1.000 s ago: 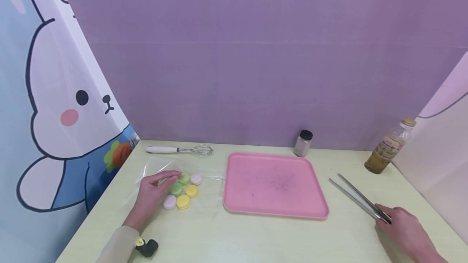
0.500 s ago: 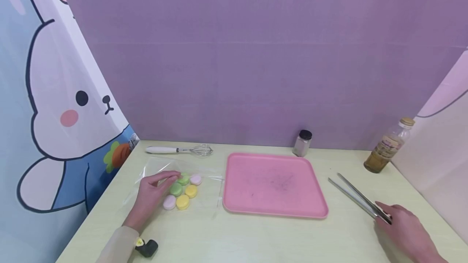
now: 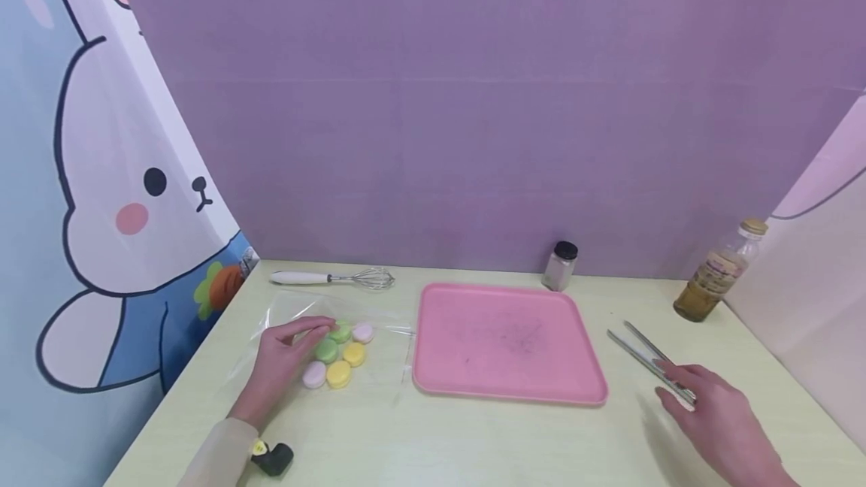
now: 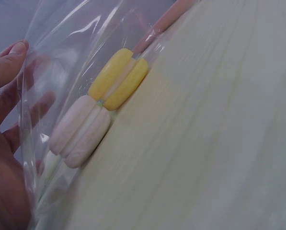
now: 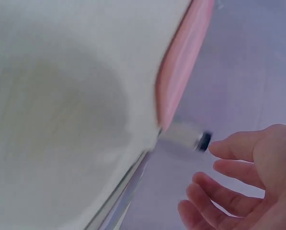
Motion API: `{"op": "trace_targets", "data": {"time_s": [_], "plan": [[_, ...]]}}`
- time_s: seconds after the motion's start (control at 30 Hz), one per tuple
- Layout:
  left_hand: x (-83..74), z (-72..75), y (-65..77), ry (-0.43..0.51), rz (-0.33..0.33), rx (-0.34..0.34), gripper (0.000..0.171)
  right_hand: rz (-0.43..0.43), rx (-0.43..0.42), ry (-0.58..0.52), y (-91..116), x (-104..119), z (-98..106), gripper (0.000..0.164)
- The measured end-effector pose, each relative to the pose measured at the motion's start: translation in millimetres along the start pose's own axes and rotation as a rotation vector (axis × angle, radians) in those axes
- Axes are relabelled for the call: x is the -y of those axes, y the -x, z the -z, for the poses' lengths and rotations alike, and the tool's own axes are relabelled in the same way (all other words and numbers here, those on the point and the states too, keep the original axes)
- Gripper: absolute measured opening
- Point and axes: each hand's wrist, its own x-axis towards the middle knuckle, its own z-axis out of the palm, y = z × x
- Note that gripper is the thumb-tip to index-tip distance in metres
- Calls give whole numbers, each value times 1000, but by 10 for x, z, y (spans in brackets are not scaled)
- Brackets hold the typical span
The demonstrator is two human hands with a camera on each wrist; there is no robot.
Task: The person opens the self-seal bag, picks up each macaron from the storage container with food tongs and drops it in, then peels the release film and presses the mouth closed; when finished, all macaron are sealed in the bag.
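Six macarons [image 3: 354,354], two green, two yellow and two pale pink, lie in a clear plastic bag [image 3: 291,307] just to the right of the left hand [image 3: 280,358], which pinches the bag between thumb and forefinger. The right hand [image 3: 720,415], fingers loosely spread, is over the near end of metal tongs [image 3: 646,359] on the worktop [image 3: 406,442]; whether it touches them is unclear. A pink tray [image 3: 507,344] lies between the hands, a whisk [image 3: 361,278] beyond the left, a black-lidded jar [image 3: 560,267] and a bottle of amber liquid [image 3: 717,273] beyond the right
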Motion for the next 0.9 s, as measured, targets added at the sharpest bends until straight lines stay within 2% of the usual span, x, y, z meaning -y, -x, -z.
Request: {"op": "trace_targets", "data": {"time_s": [0.13, 0.3, 0.4, 0.57, 0.73, 0.9], "plan": [[2, -5, -8, 5, -13, 0, 21, 43, -15, -71, -34, 256, -51, 39], [16, -11, -17, -2, -6, 0, 20, 84, 17, -145, -7, 562, -186, 41], [7, -22, -20, -20, 14, 0, 21, 78, 43, -201, 12, 736, -296, 41], [-9, -51, -28, -35, 25, 12, 21, 63, 135, -325, 14, 993, -463, 39], [-5, -79, -63, -79, 72, 48, 21, 170, 230, -456, -19, 1194, -591, 31], [-34, -88, -119, -176, 114, 107, 18, 191, 341, -544, -63, 1422, -709, 20]]}}
